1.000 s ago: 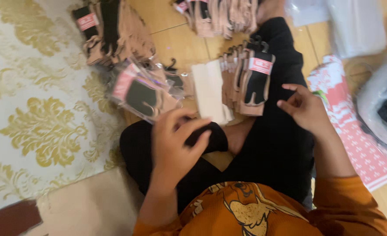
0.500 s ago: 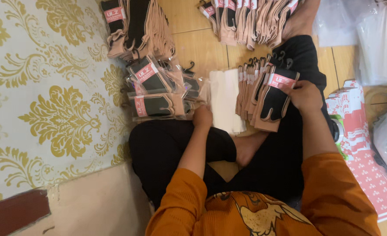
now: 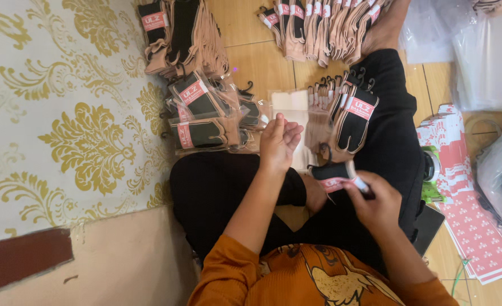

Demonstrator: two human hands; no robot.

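Warm light falls on the glossy tan wooden plank floor (image 3: 251,62). At left spreads a cream sheet with gold damask pattern (image 3: 64,130), perhaps a mat; below it, a plain beige surface (image 3: 132,266).

Dressed in an orange long-sleeved top (image 3: 296,280) with a brown and cream bird-like print on the chest, sleeves (image 3: 220,272) pushed up toward the elbows, and plain black trousers (image 3: 217,192) over folded legs.
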